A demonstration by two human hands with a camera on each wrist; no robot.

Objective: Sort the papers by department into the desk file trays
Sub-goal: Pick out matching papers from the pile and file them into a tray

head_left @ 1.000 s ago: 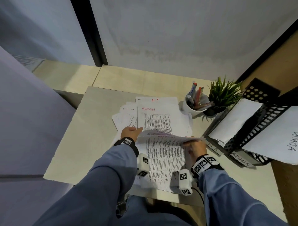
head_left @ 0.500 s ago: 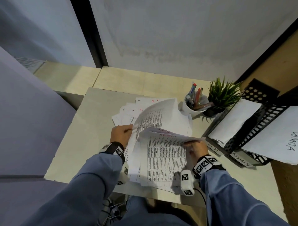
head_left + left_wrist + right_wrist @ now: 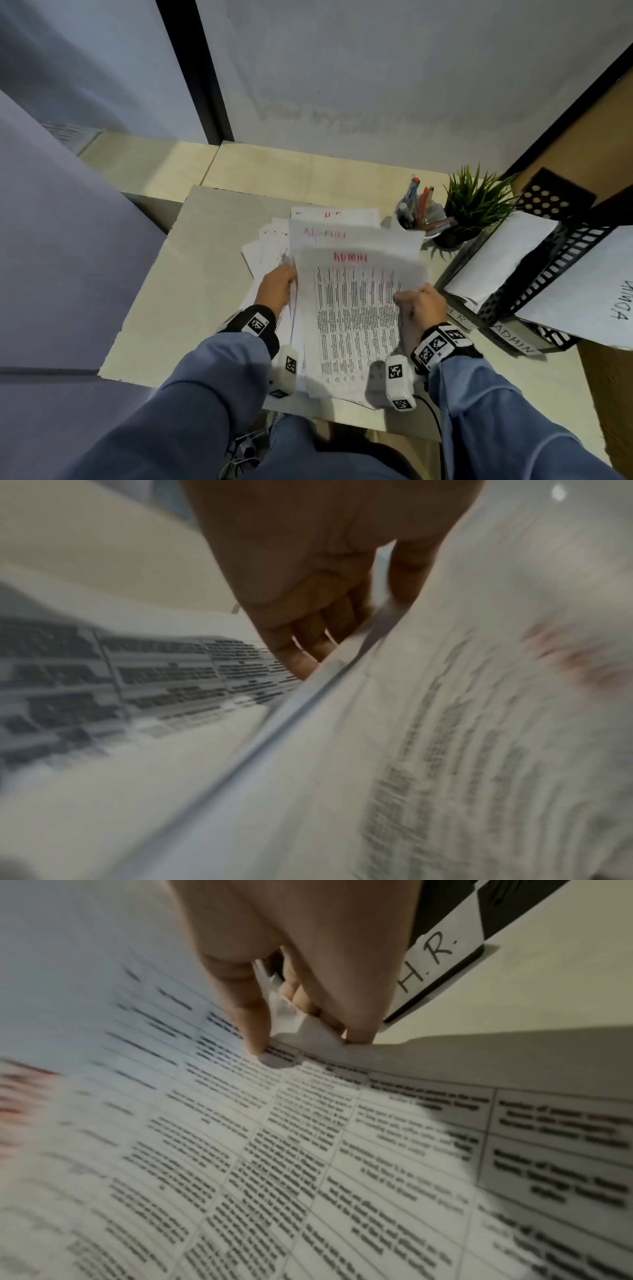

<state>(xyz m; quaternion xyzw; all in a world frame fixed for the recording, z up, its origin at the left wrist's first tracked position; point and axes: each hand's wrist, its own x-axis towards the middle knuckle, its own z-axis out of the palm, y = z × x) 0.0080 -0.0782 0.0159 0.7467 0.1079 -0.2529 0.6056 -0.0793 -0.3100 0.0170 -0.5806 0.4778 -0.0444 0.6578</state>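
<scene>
I hold a bundle of printed ADMIN papers [image 3: 349, 308] between both hands, raised over the desk. Red "ADMIN" heads its front sheet and a blurred sheet behind it. My left hand [image 3: 275, 291] grips the bundle's left edge, fingers [image 3: 308, 645] curled at the paper [image 3: 445, 750]. My right hand [image 3: 419, 308] pinches the right edge, thumb [image 3: 253, 1020] on top of the sheet [image 3: 308, 1150] and the other fingers under it. More loose papers [image 3: 267, 243] lie fanned on the desk behind. The black mesh file trays [image 3: 548, 260] stand at the right, labelled H.R. [image 3: 428, 964] and ADMIN [image 3: 513, 339].
A white pen cup [image 3: 418, 212] and a small potted plant [image 3: 476, 202] stand behind the papers, next to the trays. White sheets lie in both trays. The desk [image 3: 191, 291] is bare at the left; its front edge is under my forearms.
My left hand lifted the ADMIN sheet off the desk pile and brought it up against the bundle that my right hand held. Both hands now hold the bundle, which stands more upright.
</scene>
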